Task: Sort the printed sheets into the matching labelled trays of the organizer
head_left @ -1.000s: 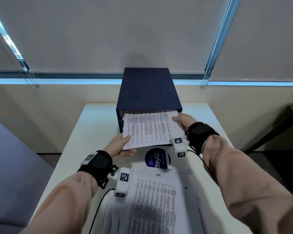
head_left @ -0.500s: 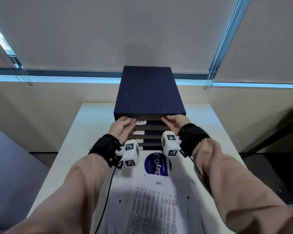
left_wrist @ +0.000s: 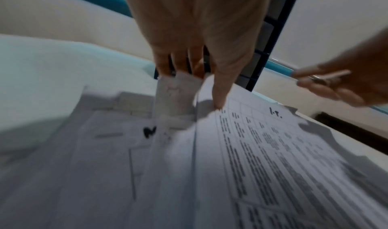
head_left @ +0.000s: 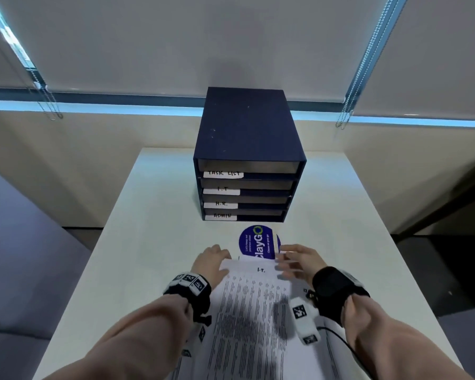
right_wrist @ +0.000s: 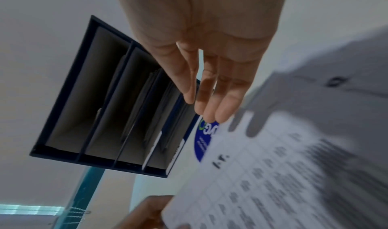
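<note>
The top sheet, marked I.T., is judged light and limp, best lifted by its far corners. The left hand is laid on its left corner with fingers extended, apparently touching; the right hand is held above, fingers straight, pinching nothing.

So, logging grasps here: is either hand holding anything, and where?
The left hand touches the top sheet at its far left corner. The right hand hovers open, holding nothing.

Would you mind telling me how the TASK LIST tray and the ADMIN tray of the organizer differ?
The TASK LIST tray sits at the top of the organizer; the ADMIN tray sits at the bottom, nearest the table. Their handwritten labels read differently. Both are dark blue with a white label at the left.
</note>
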Demonstrator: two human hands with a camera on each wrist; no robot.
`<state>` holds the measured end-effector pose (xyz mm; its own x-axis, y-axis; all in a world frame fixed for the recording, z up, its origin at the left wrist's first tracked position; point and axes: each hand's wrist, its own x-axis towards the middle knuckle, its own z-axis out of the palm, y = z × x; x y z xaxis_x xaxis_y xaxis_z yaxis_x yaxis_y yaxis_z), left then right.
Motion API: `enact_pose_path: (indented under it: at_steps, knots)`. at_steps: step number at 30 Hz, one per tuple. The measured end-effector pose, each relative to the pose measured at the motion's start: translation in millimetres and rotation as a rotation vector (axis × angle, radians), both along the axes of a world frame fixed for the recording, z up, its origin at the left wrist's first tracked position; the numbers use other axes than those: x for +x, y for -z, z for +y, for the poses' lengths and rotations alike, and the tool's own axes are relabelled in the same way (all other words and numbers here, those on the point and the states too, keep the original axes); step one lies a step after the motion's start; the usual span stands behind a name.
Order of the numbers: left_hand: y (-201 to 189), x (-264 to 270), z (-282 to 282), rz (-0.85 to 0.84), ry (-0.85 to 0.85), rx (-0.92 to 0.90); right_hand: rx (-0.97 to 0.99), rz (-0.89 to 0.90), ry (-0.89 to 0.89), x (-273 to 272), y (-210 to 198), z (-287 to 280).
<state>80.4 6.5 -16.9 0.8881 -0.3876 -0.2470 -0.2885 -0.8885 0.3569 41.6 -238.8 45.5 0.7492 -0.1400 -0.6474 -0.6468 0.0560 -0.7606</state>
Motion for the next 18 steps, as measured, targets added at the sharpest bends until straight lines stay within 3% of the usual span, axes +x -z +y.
enact_pose_path:
  at_steps: [3,6,8,11,16,18]
  knots:
    - [-8,-6,-2,-0.132,-0.038,-0.093,-0.010,0.016,0.051,-21,6,-7]
    - [-18,-13,-3,-0.110,-0.122,-0.347,-0.101,-0.037,0.093,-32,7,-11]
    - [-32,-15,-5,0.038,-0.251,-0.582,-0.137,-0.108,0.117,-34,6,-14]
    - [-66,-15,-8,0.352,-0.466,-0.917,-0.041,-0.129,0.057,-32,3,-12]
    - [-106,3,0,0.475,-0.600,-1.126,0.134,-0.083,-0.002,-32,-2,0]
    - [-105,17,9,0.469,-0.616,-1.128,0.198,-0.114,-0.011,-28,6,-1]
